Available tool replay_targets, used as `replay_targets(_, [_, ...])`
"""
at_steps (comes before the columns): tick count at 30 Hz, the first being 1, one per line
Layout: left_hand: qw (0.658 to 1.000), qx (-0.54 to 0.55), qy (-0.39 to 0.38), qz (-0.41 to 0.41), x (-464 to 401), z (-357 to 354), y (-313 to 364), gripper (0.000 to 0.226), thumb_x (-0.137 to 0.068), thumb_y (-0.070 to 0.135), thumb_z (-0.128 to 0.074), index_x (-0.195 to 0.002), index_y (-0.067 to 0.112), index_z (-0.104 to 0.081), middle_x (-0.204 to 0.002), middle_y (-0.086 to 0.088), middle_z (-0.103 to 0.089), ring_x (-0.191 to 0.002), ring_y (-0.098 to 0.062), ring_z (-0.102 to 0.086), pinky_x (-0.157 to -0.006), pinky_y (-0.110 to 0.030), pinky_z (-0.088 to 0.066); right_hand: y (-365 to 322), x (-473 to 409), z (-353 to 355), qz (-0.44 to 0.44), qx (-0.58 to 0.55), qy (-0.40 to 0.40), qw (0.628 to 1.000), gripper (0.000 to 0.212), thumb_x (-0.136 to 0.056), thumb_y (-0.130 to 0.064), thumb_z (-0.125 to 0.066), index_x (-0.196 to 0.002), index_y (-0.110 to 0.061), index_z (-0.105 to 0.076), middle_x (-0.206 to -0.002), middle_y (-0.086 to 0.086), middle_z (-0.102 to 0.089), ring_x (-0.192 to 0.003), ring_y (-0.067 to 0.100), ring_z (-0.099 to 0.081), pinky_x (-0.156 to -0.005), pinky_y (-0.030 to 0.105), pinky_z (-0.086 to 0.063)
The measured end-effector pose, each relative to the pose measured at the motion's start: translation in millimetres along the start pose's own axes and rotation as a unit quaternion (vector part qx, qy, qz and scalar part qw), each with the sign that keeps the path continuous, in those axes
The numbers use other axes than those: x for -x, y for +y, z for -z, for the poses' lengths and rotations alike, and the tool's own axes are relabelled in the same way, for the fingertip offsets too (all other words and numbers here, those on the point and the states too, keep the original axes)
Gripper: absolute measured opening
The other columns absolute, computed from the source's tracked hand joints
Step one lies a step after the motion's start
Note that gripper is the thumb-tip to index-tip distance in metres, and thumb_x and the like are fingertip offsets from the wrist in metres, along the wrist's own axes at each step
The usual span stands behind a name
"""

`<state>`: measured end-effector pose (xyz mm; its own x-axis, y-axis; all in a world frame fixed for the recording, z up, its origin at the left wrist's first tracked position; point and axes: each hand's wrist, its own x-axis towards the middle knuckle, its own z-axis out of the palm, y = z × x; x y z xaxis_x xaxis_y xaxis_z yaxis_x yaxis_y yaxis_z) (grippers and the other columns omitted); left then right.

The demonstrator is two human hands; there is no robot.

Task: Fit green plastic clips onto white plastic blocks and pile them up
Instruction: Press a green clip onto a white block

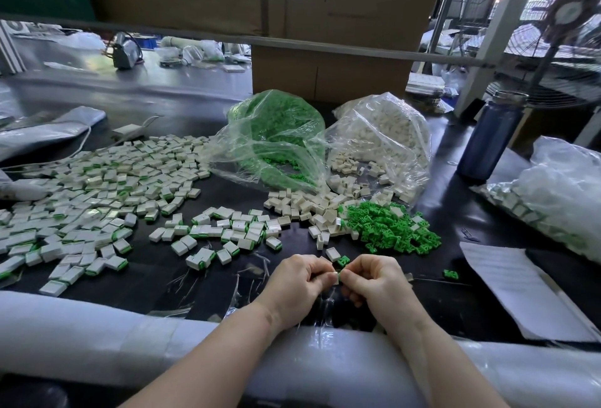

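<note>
As both hands pinch one block (336, 277), clip (340, 275) touching

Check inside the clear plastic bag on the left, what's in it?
The clear plastic bag on the left holds loose green plastic clips, some spilling at its mouth. Its bottom is hidden.

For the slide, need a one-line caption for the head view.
Left hand and right hand pinch a white plastic block with green plastic clip, between the spread of finished blocks and loose green clips.

Two hands (297, 280) (374, 280), two clear bags (276, 134) (383, 134), one blue bottle (491, 137), one fan (566, 17), blocks and clips too many to count
</note>
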<state>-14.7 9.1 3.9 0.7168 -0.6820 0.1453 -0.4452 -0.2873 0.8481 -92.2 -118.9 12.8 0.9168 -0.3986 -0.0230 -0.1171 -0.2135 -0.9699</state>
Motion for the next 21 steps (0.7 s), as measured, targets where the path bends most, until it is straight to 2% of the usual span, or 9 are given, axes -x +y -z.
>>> replay_targets(3, [1.000, 0.016, -0.006, 0.007, 0.6, 0.3, 0.8, 0.012, -0.089, 0.016, -0.061, -0.091, 0.010, -0.072, -0.080, 0.000, -0.066, -0.077, -0.009, -0.059, -0.080, -0.026, -0.048, -0.2, 2.0, 2.3, 0.004, -0.006, -0.009, 1.000, 0.021, -0.084, 0.001, -0.063, -0.065, -0.008, -0.062, -0.046, -0.002, -0.058, -0.043, 0.004, -0.050, -0.044, 0.017, -0.042])
replay_targets(6, [1.000, 0.017, -0.010, 0.009, 1.0, 0.4, 0.8, 0.012, -0.089, 0.015, -0.061, -0.090, 0.010, -0.071, -0.077, 0.001, -0.064, -0.075, -0.010, -0.057, -0.079, -0.028, -0.048, -0.9, 2.1, 2.7, 0.001, -0.009, -0.010, 1.000, 0.020, -0.084, 0.001, -0.063, -0.065, -0.007, -0.062, -0.046, -0.002, -0.058, -0.043, 0.004, -0.050, -0.044, 0.017, -0.042])
replay_targets(13, [0.999, 0.024, 0.019, 0.010, 0.2, -2.9, 0.7, 0.014, -0.090, 0.020, -0.060, -0.095, 0.013, -0.072, -0.085, -0.004, -0.071, -0.085, -0.020, -0.064, -0.081, -0.029, -0.050, 1.4, -0.8, -2.7, 0.031, -0.029, 0.048, 0.998, 0.014, -0.083, 0.002, -0.063, -0.071, -0.004, -0.063, -0.052, -0.001, -0.061, -0.050, 0.008, -0.055, -0.049, 0.020, -0.047])
replay_targets(16, [0.999, 0.035, 0.029, -0.004, -0.9, -5.2, 1.7, 0.010, -0.088, 0.020, -0.062, -0.097, 0.018, -0.067, -0.080, 0.001, -0.067, -0.076, -0.016, -0.062, -0.077, -0.026, -0.050, 1.6, -1.6, -1.3, 0.039, -0.058, 0.067, 0.995, 0.008, -0.082, 0.004, -0.063, -0.079, -0.003, -0.065, -0.054, 0.000, -0.062, -0.048, 0.009, -0.056, -0.047, 0.019, -0.047])
replay_targets(19, [0.999, 0.042, 0.022, -0.003, -0.4, -6.2, 0.7, 0.021, -0.082, 0.013, -0.069, -0.088, 0.028, -0.055, -0.070, 0.008, -0.058, -0.063, -0.006, -0.054, -0.067, -0.018, -0.047, 2.3, -2.3, -0.7, 0.039, -0.057, 0.077, 0.995, 0.011, -0.080, 0.006, -0.063, -0.075, -0.003, -0.066, -0.052, 0.002, -0.062, -0.045, 0.009, -0.055, -0.045, 0.019, -0.046])
replay_targets(21, [0.999, 0.023, 0.034, -0.006, -0.1, -6.3, -0.5, 0.023, -0.081, 0.011, -0.070, -0.084, 0.027, -0.053, -0.067, 0.011, -0.057, -0.060, 0.001, -0.053, -0.066, -0.015, -0.046, 1.2, -1.2, -0.9, 0.038, -0.060, 0.074, 0.995, 0.012, -0.080, 0.004, -0.065, -0.074, -0.005, -0.069, -0.056, 0.003, -0.065, -0.048, 0.008, -0.058, -0.046, 0.018, -0.047])
